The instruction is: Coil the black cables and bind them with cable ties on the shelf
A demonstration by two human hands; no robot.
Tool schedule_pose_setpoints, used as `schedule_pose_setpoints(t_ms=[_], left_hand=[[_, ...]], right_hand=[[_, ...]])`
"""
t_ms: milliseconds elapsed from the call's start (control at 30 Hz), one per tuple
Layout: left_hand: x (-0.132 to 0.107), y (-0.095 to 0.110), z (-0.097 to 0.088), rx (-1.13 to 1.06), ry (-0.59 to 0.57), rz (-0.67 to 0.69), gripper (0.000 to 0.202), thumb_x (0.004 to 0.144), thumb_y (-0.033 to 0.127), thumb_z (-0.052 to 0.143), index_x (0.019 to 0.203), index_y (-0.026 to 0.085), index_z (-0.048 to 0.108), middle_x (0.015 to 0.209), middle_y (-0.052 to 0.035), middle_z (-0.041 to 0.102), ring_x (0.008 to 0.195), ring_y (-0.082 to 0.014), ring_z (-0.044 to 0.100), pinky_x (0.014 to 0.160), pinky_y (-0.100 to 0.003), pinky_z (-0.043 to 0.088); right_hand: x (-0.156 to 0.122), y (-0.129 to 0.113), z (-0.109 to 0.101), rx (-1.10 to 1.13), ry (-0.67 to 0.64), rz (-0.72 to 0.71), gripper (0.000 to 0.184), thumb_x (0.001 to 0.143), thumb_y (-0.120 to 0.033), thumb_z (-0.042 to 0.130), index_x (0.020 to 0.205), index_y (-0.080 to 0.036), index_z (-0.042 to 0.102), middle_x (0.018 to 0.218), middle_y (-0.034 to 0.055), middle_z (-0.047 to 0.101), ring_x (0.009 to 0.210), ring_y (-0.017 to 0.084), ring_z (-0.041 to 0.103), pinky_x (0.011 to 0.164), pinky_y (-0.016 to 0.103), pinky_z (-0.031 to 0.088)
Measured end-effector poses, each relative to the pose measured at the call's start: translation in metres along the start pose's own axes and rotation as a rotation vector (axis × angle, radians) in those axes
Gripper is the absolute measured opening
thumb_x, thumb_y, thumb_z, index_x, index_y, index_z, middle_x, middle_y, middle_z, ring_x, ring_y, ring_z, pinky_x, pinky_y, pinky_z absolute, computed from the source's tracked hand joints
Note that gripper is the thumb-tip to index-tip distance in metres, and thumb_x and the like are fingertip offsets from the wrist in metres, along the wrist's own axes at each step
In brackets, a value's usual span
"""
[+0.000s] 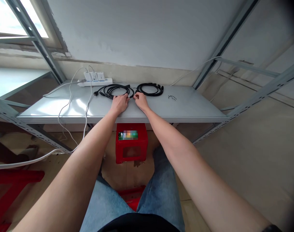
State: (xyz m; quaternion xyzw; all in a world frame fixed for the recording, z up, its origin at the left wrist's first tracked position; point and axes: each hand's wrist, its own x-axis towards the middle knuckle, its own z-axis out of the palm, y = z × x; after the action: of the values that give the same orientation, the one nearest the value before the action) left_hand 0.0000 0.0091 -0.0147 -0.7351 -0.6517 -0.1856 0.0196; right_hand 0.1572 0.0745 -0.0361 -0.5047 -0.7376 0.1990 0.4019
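Two coils of black cable lie side by side on the grey metal shelf (147,109). At the near right edge of the left coil (107,91), the fingers of my left hand (119,103) are closed on the cable. Just to its right, my right hand (141,101) is in a pinch between the two coils; whatever is in its fingertips is too small to make out. The right coil (156,93) sits right behind that hand. Several short, thin black ties (172,97) lie loose farther right.
A white power strip (96,82) with several plugged-in chargers stands at the back left. White cords (70,96) run from it over the shelf's front edge. Metal uprights (211,69) flank the shelf. Below is a red stool (131,146) with a phone (128,135) on it.
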Motion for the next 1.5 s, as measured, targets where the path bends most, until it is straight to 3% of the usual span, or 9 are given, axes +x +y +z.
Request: schedule_pose_setpoints(t_ms=[400, 1067, 1300, 1500], left_hand=[[0.001, -0.002, 0.0, 0.034, -0.001, 0.015, 0.034, 0.112, 0.034, 0.037, 0.123, 0.024, 0.067, 0.131, -0.0187, 0.078, 0.129, -0.0363, 0.07, 0.109, -0.048, 0.043], [-0.004, 0.004, -0.007, 0.047, -0.014, 0.017, 0.033, 0.111, 0.033, 0.036, 0.117, 0.024, 0.067, 0.13, -0.0188, 0.079, 0.128, -0.0368, 0.071, 0.105, -0.048, 0.046], [-0.002, 0.002, -0.004, 0.099, 0.009, 0.049, 0.038, 0.112, 0.034, 0.034, 0.125, 0.019, 0.066, 0.119, -0.0212, 0.08, 0.12, -0.0389, 0.073, 0.103, -0.048, 0.047], [-0.002, 0.003, -0.004, 0.098, 0.025, 0.051, 0.038, 0.113, 0.034, 0.034, 0.126, 0.019, 0.066, 0.115, -0.0212, 0.08, 0.118, -0.0384, 0.074, 0.102, -0.046, 0.047]], right_hand=[[-0.007, -0.012, -0.009, -0.004, 0.08, 0.017, 0.021, 0.096, -0.022, 0.057, 0.093, -0.019, 0.077, 0.1, 0.0107, 0.08, 0.098, 0.024, 0.073, 0.095, 0.034, 0.054], [-0.004, -0.005, -0.009, 0.236, 0.207, 0.119, 0.015, 0.083, -0.027, 0.062, 0.078, -0.022, 0.075, 0.087, 0.0071, 0.081, 0.089, 0.024, 0.075, 0.087, 0.031, 0.057], [-0.005, -0.007, -0.011, 0.303, 0.241, 0.147, 0.014, 0.082, -0.027, 0.064, 0.076, -0.021, 0.075, 0.081, 0.004, 0.078, 0.083, 0.022, 0.071, 0.084, 0.03, 0.055], [-0.001, -0.002, -0.01, 0.379, 0.368, 0.208, 0.015, 0.084, -0.026, 0.063, 0.079, -0.02, 0.075, 0.078, 0.0038, 0.075, 0.079, 0.021, 0.069, 0.082, 0.029, 0.055]])
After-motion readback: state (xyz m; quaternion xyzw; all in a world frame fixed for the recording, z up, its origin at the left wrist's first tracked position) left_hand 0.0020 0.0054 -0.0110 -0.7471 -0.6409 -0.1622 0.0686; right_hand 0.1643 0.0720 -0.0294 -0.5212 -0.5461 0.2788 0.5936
